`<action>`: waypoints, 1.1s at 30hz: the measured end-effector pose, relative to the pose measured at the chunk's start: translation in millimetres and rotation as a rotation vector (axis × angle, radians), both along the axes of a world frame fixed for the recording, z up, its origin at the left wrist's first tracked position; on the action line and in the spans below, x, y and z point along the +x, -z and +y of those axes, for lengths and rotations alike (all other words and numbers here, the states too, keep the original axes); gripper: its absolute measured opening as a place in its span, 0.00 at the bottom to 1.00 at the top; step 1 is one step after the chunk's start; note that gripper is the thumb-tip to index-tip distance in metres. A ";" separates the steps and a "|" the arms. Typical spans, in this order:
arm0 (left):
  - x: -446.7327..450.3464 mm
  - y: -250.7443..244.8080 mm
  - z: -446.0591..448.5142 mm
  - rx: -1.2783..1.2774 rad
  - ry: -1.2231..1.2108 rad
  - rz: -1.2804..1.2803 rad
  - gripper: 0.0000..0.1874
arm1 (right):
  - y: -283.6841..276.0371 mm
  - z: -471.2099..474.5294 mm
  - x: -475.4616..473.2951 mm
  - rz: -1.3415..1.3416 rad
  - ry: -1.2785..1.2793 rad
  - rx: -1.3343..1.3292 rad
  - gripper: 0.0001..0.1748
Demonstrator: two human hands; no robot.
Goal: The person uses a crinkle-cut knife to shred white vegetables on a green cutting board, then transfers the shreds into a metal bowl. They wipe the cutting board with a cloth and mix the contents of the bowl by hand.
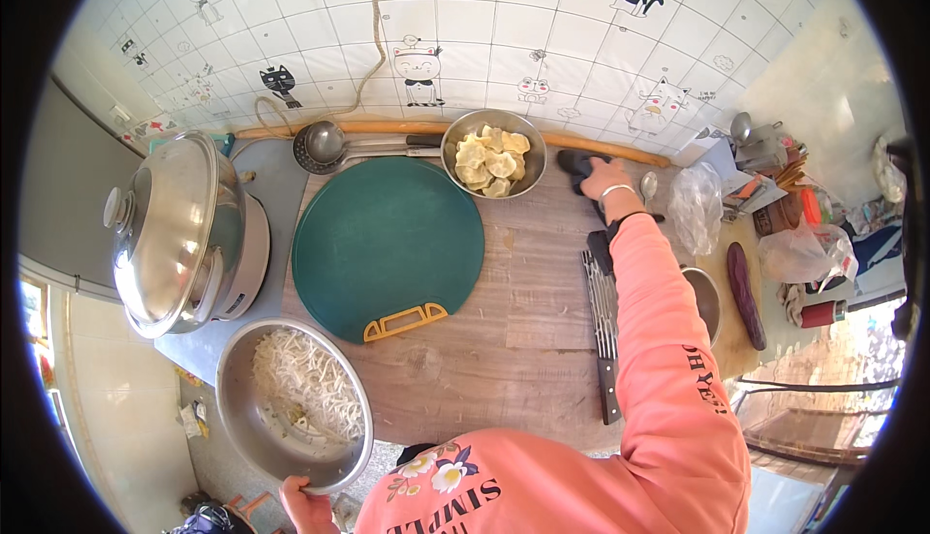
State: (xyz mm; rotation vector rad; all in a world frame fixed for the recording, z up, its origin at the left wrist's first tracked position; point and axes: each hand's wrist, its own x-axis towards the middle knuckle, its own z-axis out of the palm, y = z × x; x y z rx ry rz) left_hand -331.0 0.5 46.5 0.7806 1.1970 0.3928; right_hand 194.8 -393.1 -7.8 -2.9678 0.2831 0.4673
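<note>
My left hand [305, 503] grips the rim of a metal basin [243, 418] at the lower left. White shreds [312, 381] lie heaped inside the tilted basin. My right hand [609, 179] reaches to the back right, its fingers on a black object [574, 162]; how firmly they hold it cannot be made out. Left of that hand stands a metal bowl [538, 174] of pale dumplings [494, 160]. Below the right hand, a knife with a black riveted handle [609, 389] lies partly under my sleeve. A round green board [389, 236] with a yellow handle lies at centre left.
A lidded metal pot [171, 236] stands on the left. A ladle [325, 142] and a skimmer [305, 160] lie behind the board, before a wooden rolling pin [610, 155]. On the right are a spoon [648, 184], a plastic bag [695, 207], a metal pot [705, 301] and a purple eggplant [745, 294].
</note>
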 end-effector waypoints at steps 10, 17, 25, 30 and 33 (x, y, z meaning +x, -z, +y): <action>-8.2 8.2 4.9 -0.037 -0.038 -0.090 0.17 | -13.0 40.4 -79.0 0.048 -0.420 0.048 0.29; -27.5 7.5 6.1 -0.019 -0.035 -0.085 0.21 | -32.7 25.3 -99.1 0.132 -0.686 0.139 0.24; -60.1 -1.8 -8.4 -0.010 -0.103 -0.018 0.21 | -9.2 18.6 -29.9 -0.255 0.085 0.086 0.29; -71.6 2.8 -17.1 0.048 -0.117 -0.038 0.19 | 2.3 57.2 -27.6 -0.117 -0.141 0.027 0.28; -71.0 6.3 -17.0 -0.029 -0.114 -0.023 0.19 | -5.5 71.3 -48.7 -0.056 -0.319 0.015 0.27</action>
